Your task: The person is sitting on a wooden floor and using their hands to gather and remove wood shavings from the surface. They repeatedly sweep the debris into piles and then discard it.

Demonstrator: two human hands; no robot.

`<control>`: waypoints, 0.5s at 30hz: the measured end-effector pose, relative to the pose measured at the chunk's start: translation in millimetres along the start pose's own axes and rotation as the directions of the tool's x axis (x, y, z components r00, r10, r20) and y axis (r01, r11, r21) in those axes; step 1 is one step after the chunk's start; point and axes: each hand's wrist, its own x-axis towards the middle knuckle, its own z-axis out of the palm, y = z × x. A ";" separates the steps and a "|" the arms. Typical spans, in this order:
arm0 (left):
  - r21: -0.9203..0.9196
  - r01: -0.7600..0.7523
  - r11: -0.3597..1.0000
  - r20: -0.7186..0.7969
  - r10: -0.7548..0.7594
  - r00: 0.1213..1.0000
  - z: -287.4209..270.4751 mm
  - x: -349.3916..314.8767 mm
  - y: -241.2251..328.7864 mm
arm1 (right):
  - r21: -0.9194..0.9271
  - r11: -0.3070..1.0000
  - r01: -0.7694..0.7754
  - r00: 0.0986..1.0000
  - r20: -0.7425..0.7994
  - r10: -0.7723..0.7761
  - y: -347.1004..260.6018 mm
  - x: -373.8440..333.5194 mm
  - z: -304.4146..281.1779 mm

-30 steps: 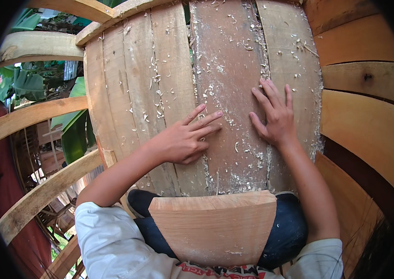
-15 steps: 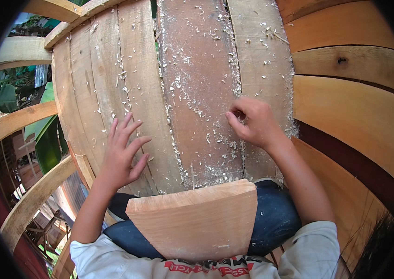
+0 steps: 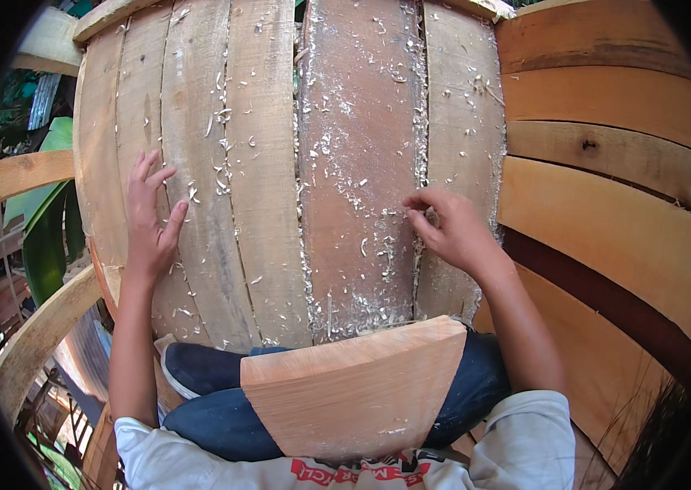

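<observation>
Rough wooden planks (image 3: 255,163) run away from me side by side, strewn with pale wood shavings. A reddish plank (image 3: 357,163) lies in the middle. My left hand (image 3: 149,216) rests flat on the left planks, fingers spread. My right hand (image 3: 451,229) has its fingers pinched together at the seam (image 3: 420,155) between the reddish plank and the plank to its right; whether a shaving sits between the fingertips I cannot tell. A short pale board (image 3: 353,392) lies across my lap.
Curved orange-brown planks (image 3: 606,204) rise on the right like a hull side. Bent wooden ribs (image 3: 31,343) arch on the left, with green leaves (image 3: 47,237) and ground far below them. My dark trousers and a shoe (image 3: 198,367) show under the board.
My left hand slid leftward from the middle planks to the left ones. My right hand went from flat with fingers spread to pinched at the seam. The view shifted right.
</observation>
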 end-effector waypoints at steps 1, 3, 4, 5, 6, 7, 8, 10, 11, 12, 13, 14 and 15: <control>-0.006 0.016 1.000 -0.055 -0.016 0.998 3.6 -0.7 -7.0 | 0.018 1.000 0.003 0.999 -0.043 -0.003 -1.0 -1.0 -4.8; 0.066 0.006 0.998 -0.097 0.001 0.995 6.6 -1.5 -11.1 | -0.068 0.997 -0.047 0.957 0.284 0.064 4.2 -7.7 -9.6; 0.143 -0.022 0.989 -0.083 0.034 0.996 6.7 -0.5 -9.5 | -0.114 0.991 -0.069 0.895 0.431 0.112 7.5 -11.6 -8.6; 0.219 -0.049 0.975 -0.066 0.064 0.996 7.2 -0.5 -8.7 | -0.167 0.982 -0.089 0.808 0.564 0.169 13.4 -11.3 0.1; 0.231 -0.047 0.972 -0.073 0.066 0.995 10.1 0.9 -9.1 | -0.173 0.981 -0.089 0.815 0.554 0.171 19.1 -12.5 9.4; 0.259 -0.047 0.965 -0.082 0.070 0.994 13.0 2.7 -7.2 | -0.170 0.983 -0.076 0.824 0.544 0.158 24.6 -11.1 18.0; 0.286 -0.046 0.957 -0.090 0.075 0.993 15.4 4.9 -4.7 | -0.167 0.984 -0.064 0.833 0.534 0.144 28.7 -10.9 23.0; 0.297 -0.051 0.953 -0.100 0.084 0.991 16.8 4.0 -7.2 | -0.114 0.993 -0.016 0.968 0.246 0.044 13.5 3.9 19.2; 0.302 -0.053 0.952 -0.104 0.088 0.991 17.1 3.3 -8.3 | -0.058 0.998 0.008 0.998 0.065 -0.004 2.6 8.9 12.4; 0.305 -0.049 0.951 -0.106 0.085 0.991 16.6 1.6 -9.9 | -0.005 0.999 0.047 0.992 -0.116 -0.047 -7.3 12.7 7.5; 0.309 -0.045 0.950 -0.107 0.081 0.991 16.3 0.7 -10.9 | -0.027 0.998 0.048 0.993 -0.106 -0.051 -13.0 13.9 2.4; 0.312 -0.040 0.949 -0.109 0.078 0.991 15.2 0.1 -11.4 | -0.050 0.998 0.050 0.994 -0.097 -0.055 -16.5 14.2 -3.7; 0.309 -0.037 0.951 -0.109 0.074 0.991 15.2 0.5 -10.3 | -0.071 0.996 0.046 0.995 -0.090 -0.052 -17.4 13.0 -7.3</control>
